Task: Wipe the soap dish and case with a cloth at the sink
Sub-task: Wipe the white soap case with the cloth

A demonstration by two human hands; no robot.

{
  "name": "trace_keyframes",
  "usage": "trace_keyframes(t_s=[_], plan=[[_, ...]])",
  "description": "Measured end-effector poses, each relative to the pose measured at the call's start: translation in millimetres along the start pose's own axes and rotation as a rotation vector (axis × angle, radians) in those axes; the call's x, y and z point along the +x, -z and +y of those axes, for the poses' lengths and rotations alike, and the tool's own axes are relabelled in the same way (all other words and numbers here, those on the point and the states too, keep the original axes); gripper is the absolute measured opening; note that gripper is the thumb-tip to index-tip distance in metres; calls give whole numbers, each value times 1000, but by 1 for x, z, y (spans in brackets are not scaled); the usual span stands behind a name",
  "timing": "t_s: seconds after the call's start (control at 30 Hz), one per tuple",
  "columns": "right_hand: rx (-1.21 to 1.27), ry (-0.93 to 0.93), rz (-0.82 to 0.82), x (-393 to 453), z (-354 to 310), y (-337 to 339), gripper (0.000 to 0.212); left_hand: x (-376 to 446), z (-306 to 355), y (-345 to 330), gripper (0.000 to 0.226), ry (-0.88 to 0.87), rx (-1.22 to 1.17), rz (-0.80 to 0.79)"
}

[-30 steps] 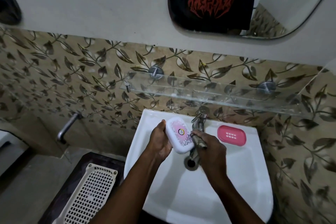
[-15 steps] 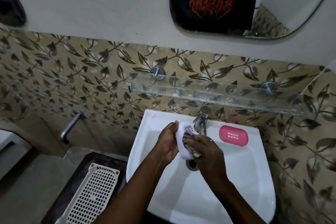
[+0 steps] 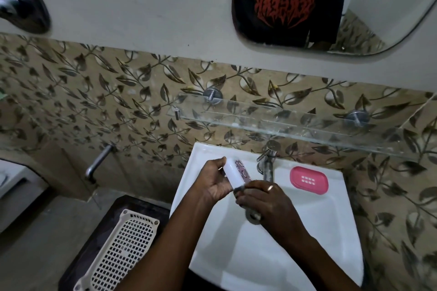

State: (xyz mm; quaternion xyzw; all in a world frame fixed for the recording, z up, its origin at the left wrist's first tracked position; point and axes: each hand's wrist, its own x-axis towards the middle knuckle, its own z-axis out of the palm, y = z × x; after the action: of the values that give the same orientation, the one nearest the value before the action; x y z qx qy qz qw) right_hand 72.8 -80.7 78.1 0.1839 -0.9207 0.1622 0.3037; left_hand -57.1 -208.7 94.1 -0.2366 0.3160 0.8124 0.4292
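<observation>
step: wiping case | left hand point(image 3: 214, 178) grips white case point(image 3: 234, 173) left of tap point(image 3: 266, 163), over sink point(image 3: 331, 231) | right hand point(image 3: 267, 203) closed on what seems a cloth point(image 3: 238, 188) at its lower end | pink soap dish point(image 3: 309, 180) right of tap, apparently still unwiped
</observation>
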Motion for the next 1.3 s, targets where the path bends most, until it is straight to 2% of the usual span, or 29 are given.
trace_keyframes(t_s=[0.07, 0.17, 0.27, 0.33, 0.4, 0.5, 0.67, 0.8, 0.83, 0.97, 1.1, 1.3], plan=[[-15, -19, -32, -8, 1, -1, 11, 2, -4, 0, 48, -26, 35, -13], [-4, -168, -99, 0, -2, -1, 45, 2, -15, 0, 46, -14, 166, -47], [14, -348, -65, 23, -4, 6, 55, -1, -22, 1, 35, -6, 274, -132], [14, -432, -31, 38, -5, 9, 52, -2, -22, 1, 43, -34, 260, -163], [-2, -435, -14, 52, -5, 11, 40, -1, -21, 0, 56, -64, 268, -174], [-99, -429, -4, 71, -3, 8, 32, 0, -18, 0, 52, -121, 341, -148], [-87, -731, 1, 76, 26, 9, 36, 0, -19, 11, 61, -158, 477, -78], [69, -528, -56, 79, 6, -1, 33, 5, -20, 14, 54, -232, 555, 33], [69, -534, -43, 77, 7, -2, 33, 4, -18, 15, 54, -241, 570, 36], [17, -797, -6, 66, 30, -5, 29, 4, -6, 26, 57, -263, 627, 6], [160, -694, 37, 70, 20, -8, 20, 4, -6, 22, 51, -317, 582, 0], [468, -1082, 89, 36, 11, -21, 14, 0, 12, 18, 55, -344, 245, -92]])
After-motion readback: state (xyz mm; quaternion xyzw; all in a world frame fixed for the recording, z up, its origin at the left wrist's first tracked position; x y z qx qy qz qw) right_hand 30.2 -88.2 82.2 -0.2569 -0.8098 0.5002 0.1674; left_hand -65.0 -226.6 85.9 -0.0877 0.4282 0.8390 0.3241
